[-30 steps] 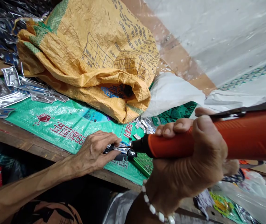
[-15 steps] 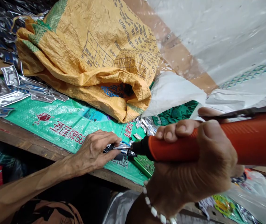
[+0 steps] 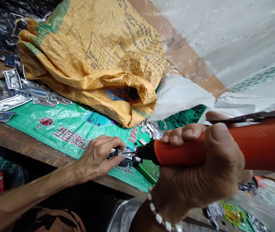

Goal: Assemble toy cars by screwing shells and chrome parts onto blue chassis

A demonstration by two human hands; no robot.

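My right hand (image 3: 200,164) is wrapped round the thick body of a red electric screwdriver (image 3: 181,149). A black lever lies along the top of its body, and its black nose points left. My left hand (image 3: 101,154) pinches a small silver and black part (image 3: 129,154) between thumb and fingers. Black, wheel-like pieces show at both ends of this part. The screwdriver's tip meets the part's right end; the exact contact spot is too small to make out. Just below the nose lies a green perforated tray (image 3: 150,170) with tiny bits on it, partly hidden behind my right hand.
A green printed sheet (image 3: 52,129) covers the wooden bench. Beyond my hands slumps a yellow woven sack (image 3: 99,61). Shiny metal plates (image 3: 12,102) lie at the left, with small silver pieces (image 3: 152,129) by a white bag (image 3: 181,96) of green items. Plastic bags clutter the lower right.
My right hand and the screwdriver have shifted slightly right since the first frame, with the tip still at the part. My left hand keeps its pinch in nearly the same place.
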